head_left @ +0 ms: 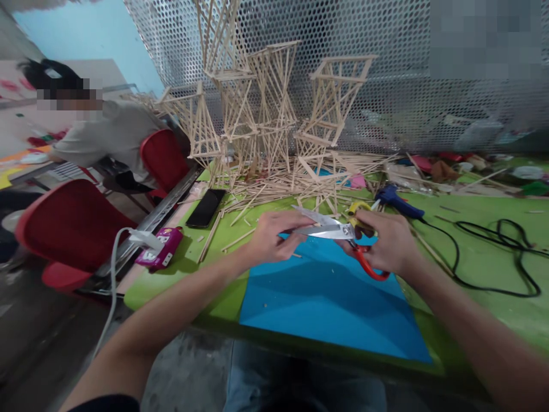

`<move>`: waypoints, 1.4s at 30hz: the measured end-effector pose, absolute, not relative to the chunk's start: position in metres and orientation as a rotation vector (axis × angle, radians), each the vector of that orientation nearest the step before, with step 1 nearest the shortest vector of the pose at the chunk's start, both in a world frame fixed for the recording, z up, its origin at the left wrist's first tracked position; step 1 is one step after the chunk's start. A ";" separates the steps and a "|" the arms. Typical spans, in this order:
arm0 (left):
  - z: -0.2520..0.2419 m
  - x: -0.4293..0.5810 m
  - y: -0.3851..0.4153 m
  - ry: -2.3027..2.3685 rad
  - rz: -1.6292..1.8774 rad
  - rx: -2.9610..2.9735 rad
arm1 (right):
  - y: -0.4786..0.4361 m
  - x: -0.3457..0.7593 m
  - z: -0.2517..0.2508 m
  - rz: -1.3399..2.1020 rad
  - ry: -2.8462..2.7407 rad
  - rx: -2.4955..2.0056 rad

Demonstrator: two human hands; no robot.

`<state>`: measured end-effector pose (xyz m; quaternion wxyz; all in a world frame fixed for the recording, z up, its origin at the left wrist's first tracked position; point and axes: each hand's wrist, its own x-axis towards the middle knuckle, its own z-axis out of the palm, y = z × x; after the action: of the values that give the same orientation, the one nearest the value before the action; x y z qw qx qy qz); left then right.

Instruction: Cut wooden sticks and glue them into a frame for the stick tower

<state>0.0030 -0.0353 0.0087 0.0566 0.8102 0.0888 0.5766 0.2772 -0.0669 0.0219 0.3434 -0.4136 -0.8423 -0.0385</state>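
Now, scissors [328, 231]: above the blue sheet [334, 309], at its far edge, blades parted and pointing left.
Right hand [392, 240]: closed round the scissors' red and yellow handles.
Left hand [272, 237]: fingers bent close by the blades, above the sheet's far left corner; cannot tell whether they pinch anything.
Stick pile [274, 186]: beyond the sheet.
Glue gun [401, 201]: beyond the sheet, towards its right.
Purple box [170, 245]: left of the sheet.

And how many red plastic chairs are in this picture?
2: a near red plastic chair left of the green table, and a far red plastic chair behind the pale-shirted person. Others may be hidden.
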 end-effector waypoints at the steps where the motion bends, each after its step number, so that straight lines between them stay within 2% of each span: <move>1: 0.009 0.003 -0.035 0.283 1.740 2.464 | -0.066 0.277 0.022 -0.114 -2.187 -1.088; 20: 0.000 0.002 -0.031 0.409 1.712 2.600 | -0.063 0.276 0.016 0.084 -2.173 -1.128; 28: 0.003 0.006 -0.036 0.365 1.840 2.512 | -0.065 0.273 0.023 0.246 -2.175 -1.129; 36: 0.015 0.002 -0.039 0.369 1.700 2.494 | -0.071 0.271 0.022 0.193 -2.133 -1.128; 42: 0.015 0.002 -0.037 0.391 1.734 2.459 | -0.066 0.271 0.023 0.079 -2.118 -1.150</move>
<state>0.0017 -0.0373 0.0152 0.0538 0.8093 0.1286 0.5706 0.2712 -0.0659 0.0233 0.3573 -0.4454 -0.8204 0.0308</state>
